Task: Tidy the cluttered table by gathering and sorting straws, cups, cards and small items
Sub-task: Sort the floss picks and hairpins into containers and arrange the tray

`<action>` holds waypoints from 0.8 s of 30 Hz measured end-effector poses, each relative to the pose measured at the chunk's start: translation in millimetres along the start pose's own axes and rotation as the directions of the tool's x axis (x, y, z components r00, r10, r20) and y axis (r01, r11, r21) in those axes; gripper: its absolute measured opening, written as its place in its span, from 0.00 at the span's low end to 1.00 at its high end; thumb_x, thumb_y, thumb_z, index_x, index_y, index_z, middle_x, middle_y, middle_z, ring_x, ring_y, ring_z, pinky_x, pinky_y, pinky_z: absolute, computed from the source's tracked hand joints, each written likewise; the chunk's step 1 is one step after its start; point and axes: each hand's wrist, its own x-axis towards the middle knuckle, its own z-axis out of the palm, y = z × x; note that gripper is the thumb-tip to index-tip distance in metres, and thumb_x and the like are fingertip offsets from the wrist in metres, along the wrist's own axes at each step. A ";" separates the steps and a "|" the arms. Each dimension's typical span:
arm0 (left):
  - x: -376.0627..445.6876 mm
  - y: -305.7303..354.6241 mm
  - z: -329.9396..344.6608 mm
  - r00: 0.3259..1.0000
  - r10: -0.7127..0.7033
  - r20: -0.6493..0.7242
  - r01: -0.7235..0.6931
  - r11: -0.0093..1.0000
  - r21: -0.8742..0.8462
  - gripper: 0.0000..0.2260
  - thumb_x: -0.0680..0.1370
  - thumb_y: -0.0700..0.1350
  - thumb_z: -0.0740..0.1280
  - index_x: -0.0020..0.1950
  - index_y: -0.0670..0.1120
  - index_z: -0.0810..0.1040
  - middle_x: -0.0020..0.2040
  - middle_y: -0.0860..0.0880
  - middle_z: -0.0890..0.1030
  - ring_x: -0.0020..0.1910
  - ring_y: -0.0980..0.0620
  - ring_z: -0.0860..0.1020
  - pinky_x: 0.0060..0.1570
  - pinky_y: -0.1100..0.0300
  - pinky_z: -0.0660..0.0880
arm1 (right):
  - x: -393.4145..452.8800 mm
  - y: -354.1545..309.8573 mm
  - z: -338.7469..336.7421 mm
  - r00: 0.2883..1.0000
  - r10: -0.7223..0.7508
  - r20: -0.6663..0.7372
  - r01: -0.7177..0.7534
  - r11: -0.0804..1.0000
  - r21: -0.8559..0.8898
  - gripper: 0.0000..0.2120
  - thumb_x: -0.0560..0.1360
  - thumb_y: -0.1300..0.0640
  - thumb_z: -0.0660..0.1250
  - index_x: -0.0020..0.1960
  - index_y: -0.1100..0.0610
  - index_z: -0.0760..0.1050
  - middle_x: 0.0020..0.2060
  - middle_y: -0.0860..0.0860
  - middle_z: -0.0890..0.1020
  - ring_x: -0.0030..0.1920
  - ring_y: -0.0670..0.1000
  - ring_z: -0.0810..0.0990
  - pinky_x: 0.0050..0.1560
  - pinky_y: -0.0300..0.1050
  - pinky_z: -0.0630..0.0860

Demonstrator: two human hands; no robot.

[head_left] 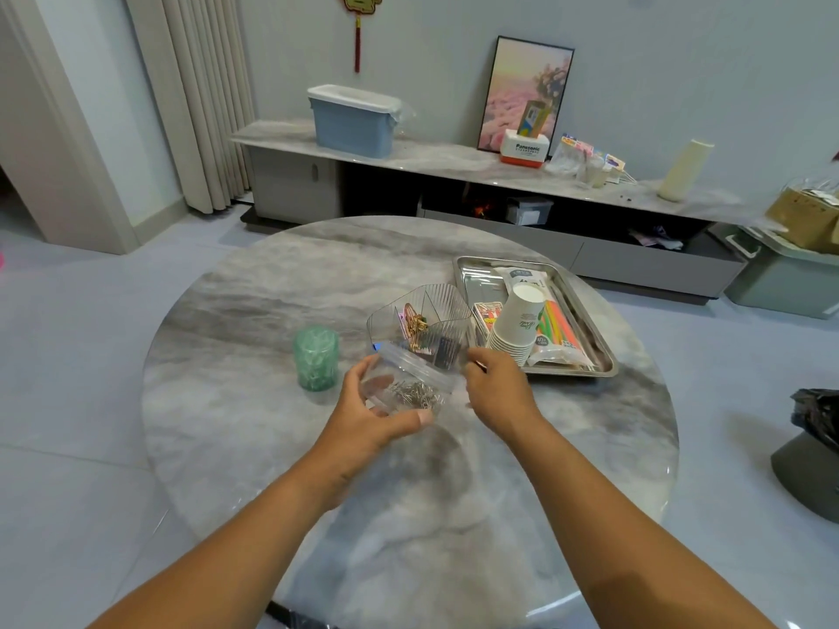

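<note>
My left hand (363,413) grips a clear plastic jar (404,381) with small metal clips inside, held tilted just above the round marble table (272,311). My right hand (497,385) is at the jar's right side, fingers curled by its rim; whether it holds the lid I cannot tell. Behind the jar stands a clear divided organizer (422,317) with binder clips. A steel tray (585,329) to the right holds a stack of paper cups (517,322), coloured straws (558,324) and a card pack (486,315).
A green translucent jar (316,357) stands left of my hands. Beyond the table runs a low TV cabinet (454,165) with a blue bin, a picture frame and small boxes. A black bag on a stool (817,429) is at the right.
</note>
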 end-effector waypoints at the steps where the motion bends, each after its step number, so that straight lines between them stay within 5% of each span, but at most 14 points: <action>1: 1.3 2.2 0.8 1.000 -0.008 -0.002 0.008 0.996 -0.094 0.45 0.56 0.50 0.86 0.67 0.65 0.68 0.69 0.53 0.73 0.63 0.52 0.80 0.61 0.50 0.79 | 5.4 10.0 -2.3 1.000 -0.031 0.004 0.031 0.987 -0.155 0.18 0.82 0.60 0.60 0.71 0.58 0.73 0.65 0.54 0.76 0.60 0.56 0.78 0.64 0.56 0.76; 5: 8.5 15.8 2.5 0.999 -0.012 0.048 0.027 0.949 -0.315 0.46 0.57 0.44 0.86 0.70 0.58 0.68 0.70 0.43 0.75 0.63 0.44 0.81 0.59 0.53 0.80 | 23.0 39.6 -6.4 0.994 -0.004 0.114 0.061 0.861 -0.505 0.32 0.79 0.66 0.55 0.81 0.54 0.55 0.80 0.50 0.56 0.75 0.59 0.66 0.71 0.55 0.67; 10: 12.1 22.8 1.2 0.996 -0.025 0.090 0.053 0.944 -0.325 0.46 0.60 0.46 0.83 0.74 0.58 0.66 0.64 0.45 0.82 0.63 0.47 0.81 0.68 0.52 0.71 | 35.4 41.1 -12.1 0.986 -0.083 0.142 0.161 0.652 -0.741 0.21 0.80 0.67 0.58 0.72 0.57 0.66 0.65 0.57 0.71 0.59 0.64 0.78 0.51 0.56 0.76; 14: 12.6 19.5 -1.9 0.993 -0.033 0.115 0.069 0.942 -0.329 0.45 0.62 0.43 0.81 0.75 0.56 0.66 0.66 0.44 0.81 0.65 0.45 0.80 0.70 0.51 0.70 | 34.4 27.7 -12.3 0.979 -0.109 0.172 0.204 0.536 -0.819 0.16 0.79 0.68 0.61 0.64 0.60 0.77 0.59 0.59 0.77 0.58 0.63 0.80 0.54 0.55 0.78; 19: 13.3 16.3 2.9 0.990 -0.014 0.140 0.058 0.947 -0.316 0.44 0.62 0.40 0.82 0.74 0.54 0.66 0.65 0.42 0.81 0.64 0.43 0.81 0.64 0.56 0.77 | 18.4 25.3 -6.6 0.976 -0.076 0.206 0.214 0.541 -0.813 0.13 0.79 0.66 0.63 0.63 0.62 0.77 0.58 0.59 0.79 0.58 0.63 0.81 0.53 0.55 0.78; 24: 10.8 20.6 12.4 0.990 0.014 0.142 0.023 0.967 -0.254 0.35 0.62 0.44 0.84 0.66 0.54 0.77 0.64 0.55 0.81 0.63 0.48 0.81 0.57 0.60 0.79 | -5.5 21.9 -9.5 0.964 -0.034 0.264 0.238 0.548 -0.801 0.13 0.78 0.62 0.67 0.62 0.61 0.77 0.59 0.59 0.81 0.58 0.61 0.81 0.56 0.53 0.78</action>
